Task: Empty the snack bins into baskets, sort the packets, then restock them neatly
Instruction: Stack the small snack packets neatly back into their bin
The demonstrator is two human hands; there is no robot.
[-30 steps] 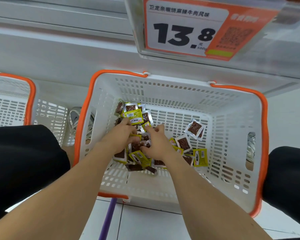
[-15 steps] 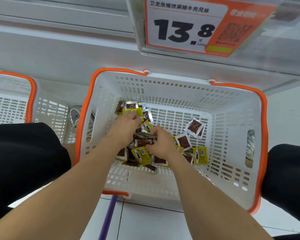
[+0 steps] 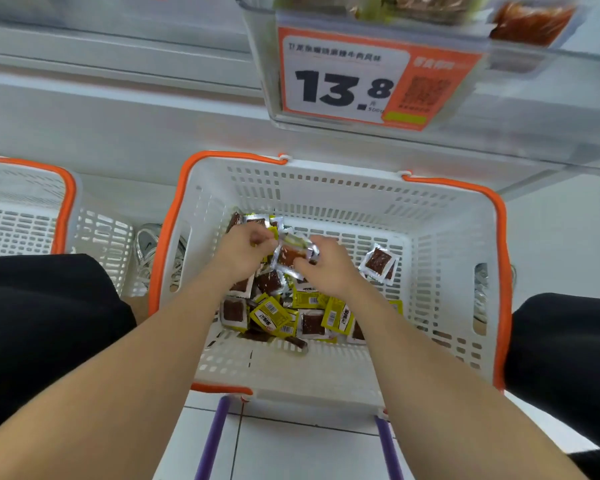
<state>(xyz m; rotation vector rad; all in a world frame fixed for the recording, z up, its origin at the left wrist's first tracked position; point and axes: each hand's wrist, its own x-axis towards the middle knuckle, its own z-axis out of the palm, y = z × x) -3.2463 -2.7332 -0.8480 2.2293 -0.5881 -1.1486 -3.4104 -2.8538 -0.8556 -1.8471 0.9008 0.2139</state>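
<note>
A white basket with an orange rim (image 3: 440,237) stands on the floor in front of me. A pile of small snack packets (image 3: 284,317), yellow-backed with clear fronts showing brown meat, lies in its left half. One packet (image 3: 378,263) lies apart to the right. Both hands are inside the basket above the pile. My left hand (image 3: 243,251) and my right hand (image 3: 326,265) are closed on a bunch of packets (image 3: 290,252) held between them, lifted off the pile.
A second white, orange-rimmed basket (image 3: 63,209) stands at the left. A clear shelf bin with an orange price tag (image 3: 354,81) hangs overhead, snacks inside. My black-clad knees flank the basket. Purple handle bars (image 3: 212,441) lie on the tiled floor.
Both hands rose from digging in the pile and now hold a bunch of packets between them. The view tilted up, showing more of the shelf bin.
</note>
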